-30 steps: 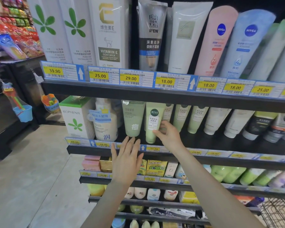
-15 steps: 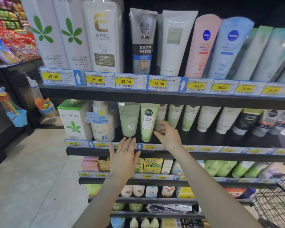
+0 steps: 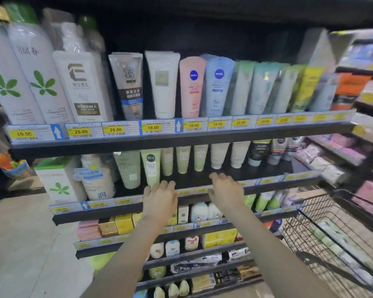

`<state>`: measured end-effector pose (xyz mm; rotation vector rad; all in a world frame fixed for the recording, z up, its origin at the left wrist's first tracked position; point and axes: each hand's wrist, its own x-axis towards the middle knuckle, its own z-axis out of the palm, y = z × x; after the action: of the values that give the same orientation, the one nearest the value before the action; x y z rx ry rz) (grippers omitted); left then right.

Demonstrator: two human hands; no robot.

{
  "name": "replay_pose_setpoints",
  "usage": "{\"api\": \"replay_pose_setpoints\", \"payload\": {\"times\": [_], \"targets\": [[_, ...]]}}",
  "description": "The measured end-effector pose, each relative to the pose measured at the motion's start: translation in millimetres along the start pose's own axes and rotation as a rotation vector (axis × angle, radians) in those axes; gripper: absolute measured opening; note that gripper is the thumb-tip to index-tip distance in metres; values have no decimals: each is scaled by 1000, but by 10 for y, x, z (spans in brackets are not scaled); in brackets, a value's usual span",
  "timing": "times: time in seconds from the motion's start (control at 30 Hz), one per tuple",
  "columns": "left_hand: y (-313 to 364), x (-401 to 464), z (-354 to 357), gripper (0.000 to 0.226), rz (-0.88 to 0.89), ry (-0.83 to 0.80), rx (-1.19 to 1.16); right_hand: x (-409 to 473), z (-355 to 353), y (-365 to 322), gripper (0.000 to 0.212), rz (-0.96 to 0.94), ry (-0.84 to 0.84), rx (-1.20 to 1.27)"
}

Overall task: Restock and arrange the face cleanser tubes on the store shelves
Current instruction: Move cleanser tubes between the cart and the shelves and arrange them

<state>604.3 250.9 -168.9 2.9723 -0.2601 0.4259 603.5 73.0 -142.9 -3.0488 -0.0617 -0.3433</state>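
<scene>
- Two bare forearms are seen reaching up from 6 o'clock toward the middle of the shelving.
- The left hand (image 3: 159, 198) is held flat before the second shelf's edge (image 3: 125, 208), fingers straight and together; nothing is held, and its fingertips lie just below a pale green tube (image 3: 151, 168).
- The right hand (image 3: 225, 190) is seen at 1 o'clock from the left, fingers loosely bent and spread, holding nothing; contact with the shelf edge cannot be told because of blur.
- A wire cart (image 3: 336, 239) is noted at 4 o'clock.
- Behind the hands, a row of cleanser tubes (image 3: 199, 157) stands cap-down on the second shelf.
- At 12 o'clock, taller tubes, among them a pink tube (image 3: 192, 87) and a blue tube (image 3: 218, 87), are ranged on the upper shelf above price labels (image 3: 153, 127).
</scene>
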Motion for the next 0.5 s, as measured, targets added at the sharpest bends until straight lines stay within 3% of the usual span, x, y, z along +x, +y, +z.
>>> {"api": "replay_pose_setpoints", "payload": {"times": [0.13, 0.33, 0.5], "targets": [[542, 95, -40, 36, 134, -20, 20, -201, -115, 449, 33, 91, -29, -60], [1510, 283, 6, 35, 307, -67, 48, -536, -261, 1340, 42, 260, -33, -73], [2448, 372, 79, 30, 443, -111, 37, -829, -361, 2197, 33, 392, -62, -27]]}}
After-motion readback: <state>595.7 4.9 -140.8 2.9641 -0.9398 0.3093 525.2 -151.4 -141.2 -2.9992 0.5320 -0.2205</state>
